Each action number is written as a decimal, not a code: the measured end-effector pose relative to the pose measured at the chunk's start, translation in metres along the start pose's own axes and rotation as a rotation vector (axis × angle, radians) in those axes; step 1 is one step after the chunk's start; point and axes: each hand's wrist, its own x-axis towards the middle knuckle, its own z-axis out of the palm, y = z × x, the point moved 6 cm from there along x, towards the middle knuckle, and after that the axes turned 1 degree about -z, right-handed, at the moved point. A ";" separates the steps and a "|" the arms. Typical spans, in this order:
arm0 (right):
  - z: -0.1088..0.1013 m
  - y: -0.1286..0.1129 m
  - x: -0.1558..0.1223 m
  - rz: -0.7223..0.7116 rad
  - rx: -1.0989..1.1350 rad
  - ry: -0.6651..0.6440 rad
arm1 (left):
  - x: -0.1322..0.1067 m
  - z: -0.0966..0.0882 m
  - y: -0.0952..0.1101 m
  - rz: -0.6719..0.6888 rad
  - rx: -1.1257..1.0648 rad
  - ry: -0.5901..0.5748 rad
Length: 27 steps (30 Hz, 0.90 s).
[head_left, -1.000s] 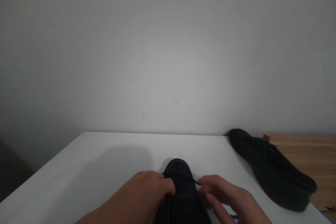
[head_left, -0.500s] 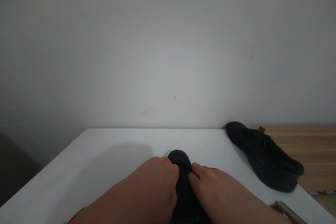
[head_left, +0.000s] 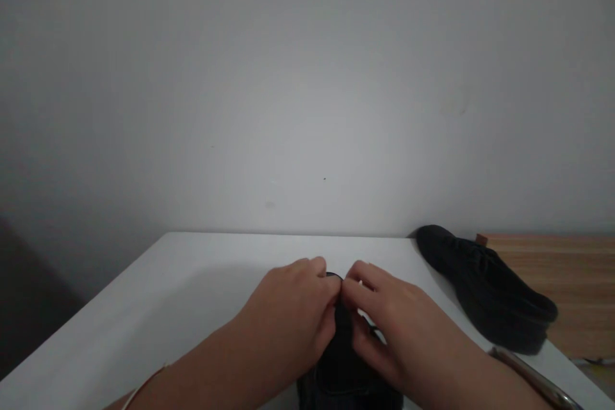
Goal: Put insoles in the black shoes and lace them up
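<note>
On white table (head_left: 192, 282), grey wall (head_left: 307, 77) behind, left hand (head_left: 293, 314) and right hand (head_left: 398, 327) pinched shut on black shoe (head_left: 342, 375)

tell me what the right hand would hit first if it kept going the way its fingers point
Most likely the left hand: the right hand points forward and to the left, its fingertips close against the left's above the toe of the black shoe. Contact is unclear.

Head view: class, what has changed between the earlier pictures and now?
The left hand and right hand slid forward over the near shoe until their fingertips came together, hiding its toe. The second shoe stays at the right edge of the table.
</note>
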 end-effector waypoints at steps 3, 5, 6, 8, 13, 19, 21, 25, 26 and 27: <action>-0.023 -0.002 0.005 0.051 0.317 0.168 | -0.001 -0.024 0.002 -0.035 -0.300 0.162; -0.031 -0.003 0.008 0.057 0.530 0.241 | -0.004 -0.037 0.003 -0.038 -0.494 0.241; -0.033 -0.004 0.008 0.055 0.619 0.271 | -0.005 -0.042 0.003 -0.039 -0.556 0.273; -0.036 -0.004 0.008 0.058 0.727 0.340 | -0.007 -0.048 0.003 -0.052 -0.621 0.323; -0.049 -0.008 -0.002 -0.044 0.622 0.547 | -0.008 -0.046 0.001 -0.099 -0.912 0.312; -0.067 -0.021 -0.012 -0.246 0.445 0.665 | -0.001 -0.038 -0.003 -0.120 -1.237 0.214; -0.070 -0.022 -0.012 -0.239 0.439 0.655 | 0.005 -0.029 -0.015 -0.115 -1.109 0.235; -0.079 -0.026 -0.016 -0.239 0.426 0.670 | 0.019 0.018 -0.044 -0.142 -0.571 0.028; -0.083 -0.027 -0.018 -0.246 0.419 0.686 | 0.021 0.030 -0.049 -0.147 -0.499 -0.020; -0.087 -0.029 -0.020 -0.255 0.410 0.708 | 0.022 0.039 -0.053 -0.139 -0.451 -0.051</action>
